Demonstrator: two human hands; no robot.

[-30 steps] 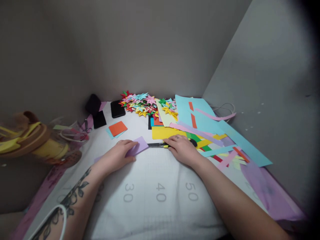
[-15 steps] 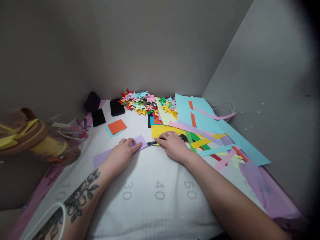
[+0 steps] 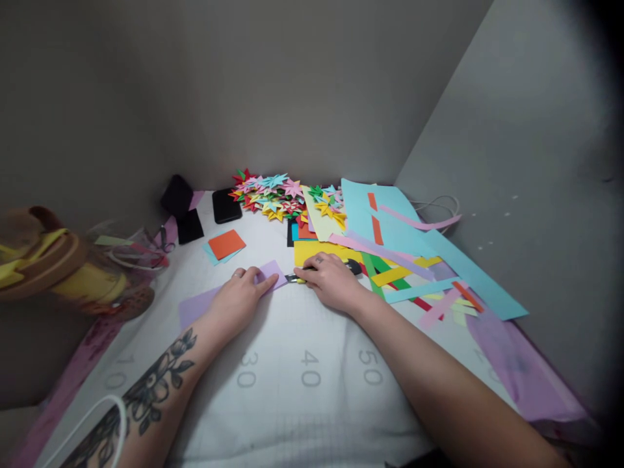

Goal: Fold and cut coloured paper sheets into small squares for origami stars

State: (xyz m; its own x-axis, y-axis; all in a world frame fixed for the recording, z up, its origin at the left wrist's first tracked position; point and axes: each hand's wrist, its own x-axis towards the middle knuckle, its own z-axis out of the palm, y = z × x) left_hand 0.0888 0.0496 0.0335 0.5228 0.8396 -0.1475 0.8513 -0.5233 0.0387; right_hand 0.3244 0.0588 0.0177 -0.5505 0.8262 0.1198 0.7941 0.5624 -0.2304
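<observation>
My left hand rests on a folded-looking strip of purple paper, with the thumb and fingers closed over its right part. The palm and wrist hide the strip's middle. My right hand is closed around a utility knife with a black and yellow body. Its blade end points left and lies at the right edge of the purple paper. Most of the knife's handle is hidden under my fingers. Just behind the right hand lies yellow paper.
Folded paper stars are heaped at the back. Orange squares and a black phone lie left of them. Blue sheets and coloured strips cover the right side. A tan-lidded container stands at the left edge.
The whole view has shifted slightly. Both hands keep nearly the same place, with the knife blade still at the paper's right edge.
</observation>
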